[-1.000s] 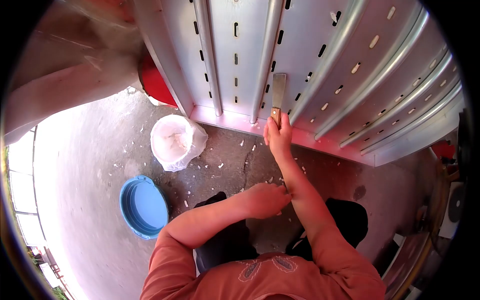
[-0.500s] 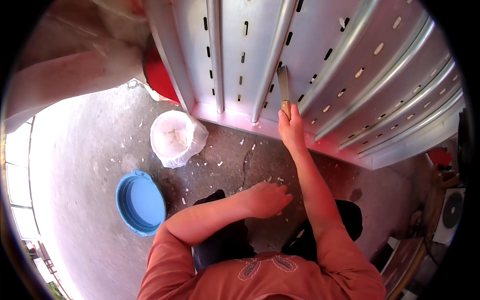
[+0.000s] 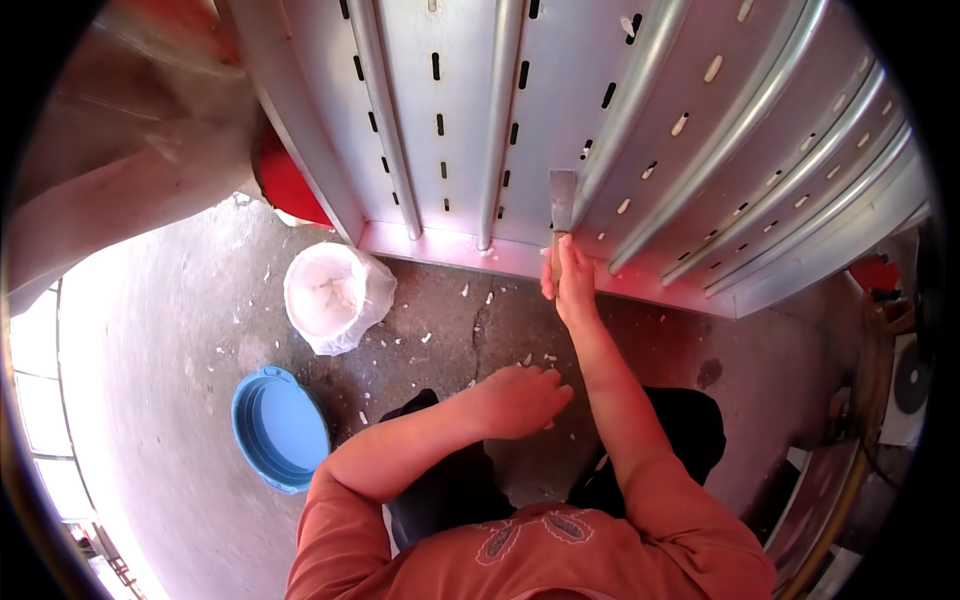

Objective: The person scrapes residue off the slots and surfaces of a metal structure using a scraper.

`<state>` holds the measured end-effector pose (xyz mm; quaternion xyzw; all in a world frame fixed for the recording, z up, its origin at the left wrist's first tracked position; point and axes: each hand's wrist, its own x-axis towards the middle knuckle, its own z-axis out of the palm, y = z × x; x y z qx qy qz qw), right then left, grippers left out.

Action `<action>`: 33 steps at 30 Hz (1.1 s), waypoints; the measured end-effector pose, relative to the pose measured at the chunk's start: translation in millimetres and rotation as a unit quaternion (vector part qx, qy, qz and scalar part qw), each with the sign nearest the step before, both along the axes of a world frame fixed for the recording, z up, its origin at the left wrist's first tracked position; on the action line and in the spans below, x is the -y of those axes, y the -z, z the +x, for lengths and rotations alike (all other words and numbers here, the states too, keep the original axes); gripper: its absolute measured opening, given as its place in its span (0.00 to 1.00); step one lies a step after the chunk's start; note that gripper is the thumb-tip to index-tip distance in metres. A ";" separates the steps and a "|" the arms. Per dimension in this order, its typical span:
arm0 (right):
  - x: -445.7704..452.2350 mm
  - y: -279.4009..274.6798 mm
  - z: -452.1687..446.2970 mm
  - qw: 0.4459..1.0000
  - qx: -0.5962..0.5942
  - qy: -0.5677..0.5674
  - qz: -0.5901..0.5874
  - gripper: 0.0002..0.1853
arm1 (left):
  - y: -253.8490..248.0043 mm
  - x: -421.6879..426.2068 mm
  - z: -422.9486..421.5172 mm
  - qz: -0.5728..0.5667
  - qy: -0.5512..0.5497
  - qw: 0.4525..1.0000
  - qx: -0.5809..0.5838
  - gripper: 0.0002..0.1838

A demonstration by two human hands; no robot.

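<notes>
My right hand (image 3: 573,285) is wrapped round the wooden handle of a putty knife (image 3: 562,200). Its flat metal blade points up against the large slotted metal panel (image 3: 470,215), near the panel's lower edge and between two raised tubes. Small white pieces sit in several of the slots, more of them on the right side. Above my lap, away from the panel, my left hand (image 3: 522,402) is closed with its fingers curled in. Whatever it may hold is hidden.
A white bucket with a plastic liner (image 3: 380,300) stands on the concrete floor to the left, with pale scraps inside. Closer to me is a blue basin (image 3: 245,425). White bits are scattered over the floor. A red object (image 3: 290,180) stands beside the panel's left edge.
My right hand has drawn the putty knife down the panel and turned it, so the blade's flat face shows more. The view has shifted slightly. My left hand stays closed.
</notes>
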<state>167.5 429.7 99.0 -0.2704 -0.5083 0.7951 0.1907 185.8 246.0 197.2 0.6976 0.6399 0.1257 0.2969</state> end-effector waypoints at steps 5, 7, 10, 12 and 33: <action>-18.7 -1.4 -12.5 0.994 -0.079 -0.020 -0.069 0.24 | 2.0 -3.4 5.2 -0.022 0.015 1.000 -0.009 0.22; -22.8 -1.0 -17.0 0.983 -0.118 -0.064 -0.125 0.25 | 1.8 -4.5 4.0 -0.024 0.011 1.000 0.000 0.21; -15.6 -2.7 -7.7 0.946 -0.165 -0.126 -0.249 0.27 | 2.0 -7.4 0.4 -0.012 0.003 1.000 -0.016 0.21; -13.7 -7.7 -9.9 0.918 -0.207 -0.150 -0.304 0.27 | 4.0 -7.4 2.8 -0.012 0.005 1.000 -0.010 0.21; 47.0 -146.7 -146.3 0.968 -0.126 -0.214 0.023 0.12 | 7.6 -6.5 -4.3 -0.030 -0.003 0.999 0.030 0.23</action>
